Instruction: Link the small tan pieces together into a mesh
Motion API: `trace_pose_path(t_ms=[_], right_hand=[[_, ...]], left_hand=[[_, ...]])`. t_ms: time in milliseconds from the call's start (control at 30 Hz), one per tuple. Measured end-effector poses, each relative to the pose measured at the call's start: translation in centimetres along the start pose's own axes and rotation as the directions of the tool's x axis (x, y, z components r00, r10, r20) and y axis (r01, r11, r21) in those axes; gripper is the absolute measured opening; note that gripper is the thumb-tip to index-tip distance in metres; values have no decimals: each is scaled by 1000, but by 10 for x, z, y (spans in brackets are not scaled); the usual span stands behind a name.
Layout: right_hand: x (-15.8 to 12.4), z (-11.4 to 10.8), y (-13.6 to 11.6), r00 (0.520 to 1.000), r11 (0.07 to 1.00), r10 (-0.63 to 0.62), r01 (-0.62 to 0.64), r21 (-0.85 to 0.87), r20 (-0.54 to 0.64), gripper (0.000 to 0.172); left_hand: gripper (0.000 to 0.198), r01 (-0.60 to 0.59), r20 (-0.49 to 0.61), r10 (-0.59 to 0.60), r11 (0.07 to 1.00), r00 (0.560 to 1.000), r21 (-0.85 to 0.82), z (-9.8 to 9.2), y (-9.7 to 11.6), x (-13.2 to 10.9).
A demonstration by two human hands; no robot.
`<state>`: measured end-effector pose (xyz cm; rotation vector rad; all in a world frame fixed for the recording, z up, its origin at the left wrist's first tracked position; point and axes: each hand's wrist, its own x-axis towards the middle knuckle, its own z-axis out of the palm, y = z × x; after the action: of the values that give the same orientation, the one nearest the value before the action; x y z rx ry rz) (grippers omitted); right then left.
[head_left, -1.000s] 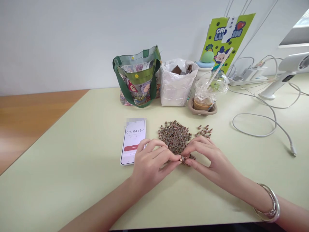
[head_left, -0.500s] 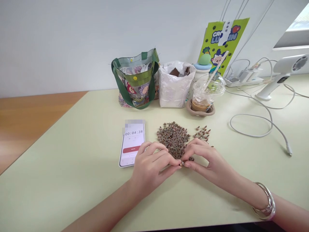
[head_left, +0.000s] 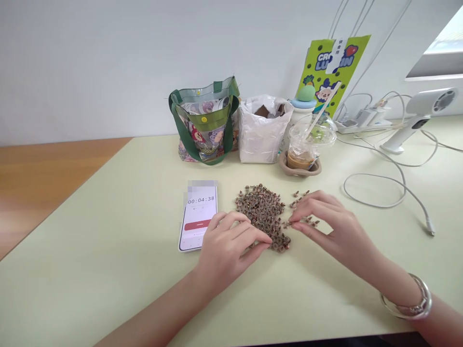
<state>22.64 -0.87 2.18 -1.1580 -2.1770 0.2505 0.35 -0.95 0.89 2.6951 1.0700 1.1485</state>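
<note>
A heap of small bronze-coloured screws (head_left: 261, 207) with broad washer-like heads lies in the middle of the table. My left hand (head_left: 231, 248) rests at the heap's near left edge, thumb and forefinger pinched together. What sits between those fingertips, if anything, is too small to make out. To the right of the heap, my right hand (head_left: 329, 224) pinches a screw (head_left: 288, 224) between thumb and forefinger. A smaller scatter of loose screws (head_left: 295, 194) lies around and partly behind my right fingers.
Left of the heap lies a phone (head_left: 198, 212) showing a timer. Behind stand a clear bag with green straps (head_left: 204, 120), a white plastic bag (head_left: 260, 135) and a drink cup (head_left: 302, 154) in a cardboard holder. A cable (head_left: 387, 176) and small fan (head_left: 408, 123) are at the right.
My right hand has moved away from my left fingertips, rightward to the smaller group, with a screw in its pinch. My left hand has hardly moved.
</note>
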Motion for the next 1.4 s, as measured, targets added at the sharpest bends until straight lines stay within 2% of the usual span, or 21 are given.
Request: trace_pose_path(t_ms=[100,233,367,567,700,867,933,1133,1400], right_hand=[[1,-12,14,999,979,41,-46,-199,-27,9],[-3,-26,32,979,901,205,-192,-388,-9,13],[-10,-34,44,941,837,333,-267,-478,58,16],[-13,-28,45,916,818,369,-239,-524,158,9],[-12,-25,43,928,823,348,-234,-517,135,12],[-4,-18,44,977,821,197,-212,-531,-86,18],[0,-10,44,984,829,130,-177,-531,-125,19],[5,20,35,999,845,24,-6,-535,28,25],[4,29,37,998,816,52,-23,-578,34,25]], left_hand=[[8,-11,23,11,1000,1000,-9,1,0,-1],[7,-49,66,50,999,997,-24,1,-1,-2],[5,-80,93,83,996,992,-36,0,-1,-3],[5,-108,101,108,994,989,-9,1,-3,-3],[3,-114,96,113,994,989,0,2,-3,-4],[4,-134,92,131,991,987,18,1,-3,-3],[5,-136,93,134,991,987,16,1,-3,-3],[6,-114,98,115,993,989,-12,2,-3,-5],[6,-114,84,114,993,990,-11,1,-1,-5]])
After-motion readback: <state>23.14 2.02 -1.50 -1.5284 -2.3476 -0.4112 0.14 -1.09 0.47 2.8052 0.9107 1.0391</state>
